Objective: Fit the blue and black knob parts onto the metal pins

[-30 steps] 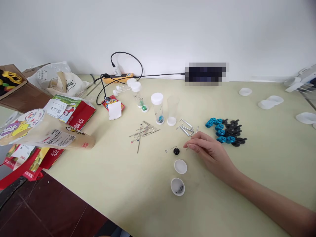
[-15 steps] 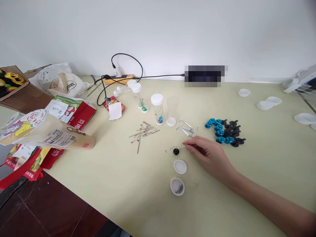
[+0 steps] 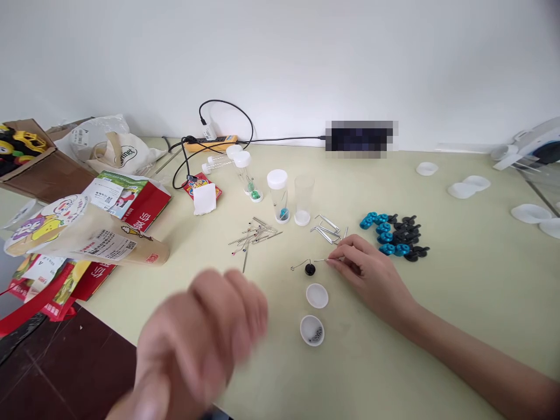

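Observation:
My right hand [image 3: 367, 274] pinches the end of a thin metal rod [image 3: 319, 260], its fingertips just to the right of a small black round piece [image 3: 310, 269]. A bent wire stands at that piece and reaches left towards a tiny ring [image 3: 292, 268]. My left hand [image 3: 201, 338] hangs large and blurred above the near side of the table, its fingers curled, with nothing visible in them. Nearest my right hand lie several bent metal rods [image 3: 327, 228]. Below the black piece are a white cap [image 3: 317, 296] and another white cap [image 3: 312, 344] holding small metal bits.
A capped clear tube [image 3: 278, 189] with a blue piece stands beside an uncapped tube [image 3: 304, 195]. Metal pins [image 3: 254, 233] lie to the left. Blue pieces [image 3: 385, 236] and black wing-shaped pieces [image 3: 409, 230] sit at right. A drink cup [image 3: 144, 251] lies at far left.
My left hand has come into view from the bottom left. My right hand stays beside the black piece, still pinching the rod; the view has shifted slightly.

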The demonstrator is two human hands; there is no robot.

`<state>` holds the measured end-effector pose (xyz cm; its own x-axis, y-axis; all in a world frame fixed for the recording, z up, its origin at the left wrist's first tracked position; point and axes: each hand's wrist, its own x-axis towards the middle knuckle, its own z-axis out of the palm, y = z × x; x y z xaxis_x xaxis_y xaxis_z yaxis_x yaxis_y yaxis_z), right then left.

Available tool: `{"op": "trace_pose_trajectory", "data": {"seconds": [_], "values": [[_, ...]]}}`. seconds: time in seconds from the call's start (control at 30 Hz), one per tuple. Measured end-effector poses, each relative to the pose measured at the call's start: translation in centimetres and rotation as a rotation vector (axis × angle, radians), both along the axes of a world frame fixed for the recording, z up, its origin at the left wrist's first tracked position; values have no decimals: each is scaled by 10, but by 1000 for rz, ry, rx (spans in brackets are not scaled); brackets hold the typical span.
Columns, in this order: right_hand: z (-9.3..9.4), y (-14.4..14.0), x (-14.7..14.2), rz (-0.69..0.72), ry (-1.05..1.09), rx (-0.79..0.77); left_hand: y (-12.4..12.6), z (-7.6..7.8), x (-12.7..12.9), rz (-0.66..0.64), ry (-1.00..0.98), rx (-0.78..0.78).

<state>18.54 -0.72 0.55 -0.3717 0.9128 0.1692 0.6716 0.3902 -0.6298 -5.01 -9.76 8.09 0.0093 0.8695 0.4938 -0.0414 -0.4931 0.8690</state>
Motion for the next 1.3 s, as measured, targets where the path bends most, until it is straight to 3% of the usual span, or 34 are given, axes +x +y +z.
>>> {"op": "trace_pose_trajectory", "data": {"seconds": [0.13, 0.23, 0.3, 0.47, 0.7, 0.83, 1.0, 1.1, 1.3], "values": [[-1, -1, 0, 37, -24, 10, 65, -4, -10, 179, 57, 60], [-1, 0, 0, 47, -25, -5, 99, -24, -17, 158, 367, -45], [-1, 0, -1, 60, -32, -15, 109, -39, -20, 109, 596, -72], [1, 2, -1, 82, -78, -13, 105, -61, -22, -60, 928, 79], [0, 3, -1, 101, -84, -1, 104, -60, -24, -144, 1116, 147], [-1, 2, -1, 108, -78, -4, 109, -54, -32, -20, 1106, 176], [-3, 0, -1, 93, -88, 8, 115, -54, -40, 132, 1104, 67], [-3, 0, -1, 79, -102, 38, 117, -60, -40, 115, 1085, 57], [-3, 0, -2, 91, -133, 47, 110, -66, -28, -53, 1076, 120]]}}
